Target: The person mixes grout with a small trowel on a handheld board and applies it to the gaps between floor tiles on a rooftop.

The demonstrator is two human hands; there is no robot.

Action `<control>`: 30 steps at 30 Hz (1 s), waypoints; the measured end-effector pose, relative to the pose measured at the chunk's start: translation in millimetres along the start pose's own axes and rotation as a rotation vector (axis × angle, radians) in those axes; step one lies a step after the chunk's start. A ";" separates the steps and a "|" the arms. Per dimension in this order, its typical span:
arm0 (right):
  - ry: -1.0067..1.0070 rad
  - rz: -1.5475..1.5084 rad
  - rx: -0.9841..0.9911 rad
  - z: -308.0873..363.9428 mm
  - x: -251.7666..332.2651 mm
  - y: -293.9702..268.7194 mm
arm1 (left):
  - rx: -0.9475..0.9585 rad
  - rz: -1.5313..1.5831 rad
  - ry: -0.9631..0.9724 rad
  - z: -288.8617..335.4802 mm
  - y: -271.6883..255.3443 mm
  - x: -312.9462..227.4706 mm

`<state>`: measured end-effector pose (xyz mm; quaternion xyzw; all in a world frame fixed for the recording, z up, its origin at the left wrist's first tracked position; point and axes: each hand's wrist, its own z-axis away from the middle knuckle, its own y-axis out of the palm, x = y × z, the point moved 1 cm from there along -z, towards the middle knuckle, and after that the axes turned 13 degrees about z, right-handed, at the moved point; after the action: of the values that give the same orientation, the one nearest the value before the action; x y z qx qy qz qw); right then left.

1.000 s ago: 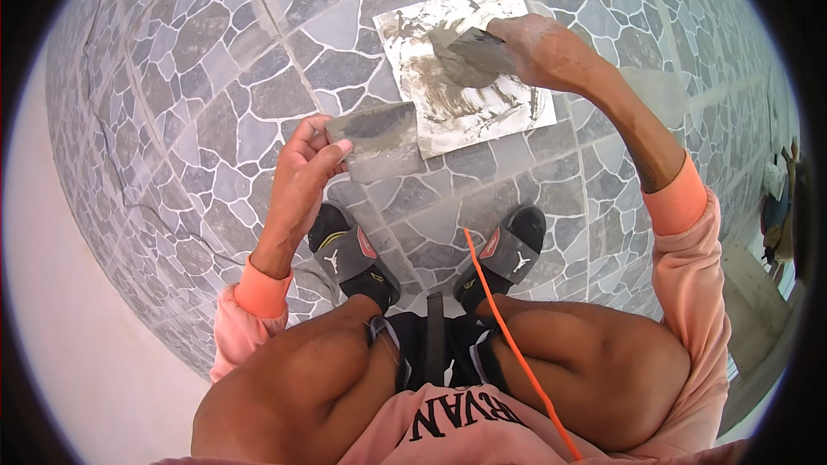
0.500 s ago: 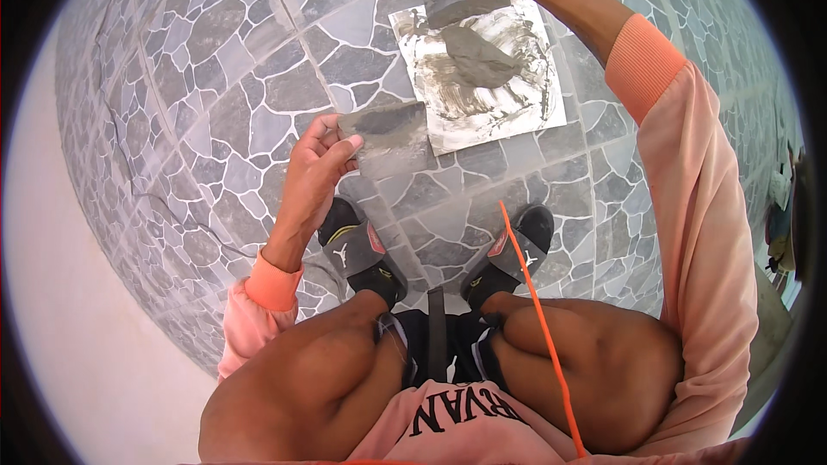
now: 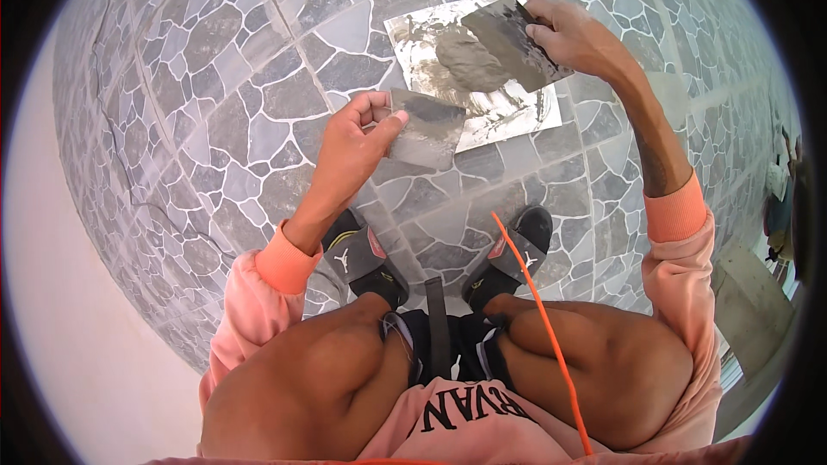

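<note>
My left hand (image 3: 355, 139) pinches one edge of a thin flat grey scraper (image 3: 424, 131), thumb on top; a darker smear of wet paste lies along its upper part. This scraper overlaps the near left corner of a white board (image 3: 544, 110) on the floor. A mound of grey cement-like paste (image 3: 465, 62) sits on the board, with streaks spread round it. My right hand (image 3: 575, 34) grips the right edge of a second, darker flat scraper (image 3: 510, 41), coated with paste. That scraper is tilted over the board's right half, beside the mound and partly covering it.
Grey stone-patterned floor tiles (image 3: 293, 90) with white joints surround the board. My sandalled feet (image 3: 366, 250) stand just this side of it. An orange cord (image 3: 547, 319) hangs before me. A thin cable (image 3: 164, 211) runs along the left, near a pale wall (image 3: 77, 336).
My right hand has come from the board's far edge toward me and to the right, bringing its scraper over the board. My left hand has moved right and slightly up, its scraper now overlapping the board.
</note>
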<state>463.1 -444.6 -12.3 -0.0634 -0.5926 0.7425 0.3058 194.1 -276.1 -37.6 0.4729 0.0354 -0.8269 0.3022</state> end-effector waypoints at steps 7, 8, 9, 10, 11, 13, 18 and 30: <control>0.606 -1.202 -0.116 63.4 2.2 45.1 | 0.002 -0.089 0.093 8.6 33.1 9.4; 0.664 -1.300 -0.115 69.7 8.9 48.2 | -0.011 -0.047 0.077 10.6 31.2 14.9; 0.662 -1.301 -0.113 76.4 12.6 50.5 | -0.022 -0.005 0.060 11.4 29.5 20.8; 0.689 -1.357 -0.109 82.5 14.9 54.4 | -0.026 -0.006 0.060 11.9 26.7 25.8; 0.715 -1.414 -0.103 85.4 15.3 59.2 | -0.016 -0.025 0.056 12.6 22.9 30.4; 0.739 -1.455 -0.095 92.3 8.9 72.5 | 0.001 -0.039 0.050 13.1 22.0 31.9; 0.800 -1.681 -0.155 97.4 30.8 85.1 | -0.028 0.047 0.025 17.2 19.8 29.2; 0.865 -2.023 -0.239 100.2 101.6 85.0 | -0.030 0.186 0.035 6.1 45.7 30.0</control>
<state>303.3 -484.5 -34.1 0.1667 -0.2819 0.0032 0.9448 202.6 -329.4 -48.0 0.4838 0.0090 -0.7862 0.3843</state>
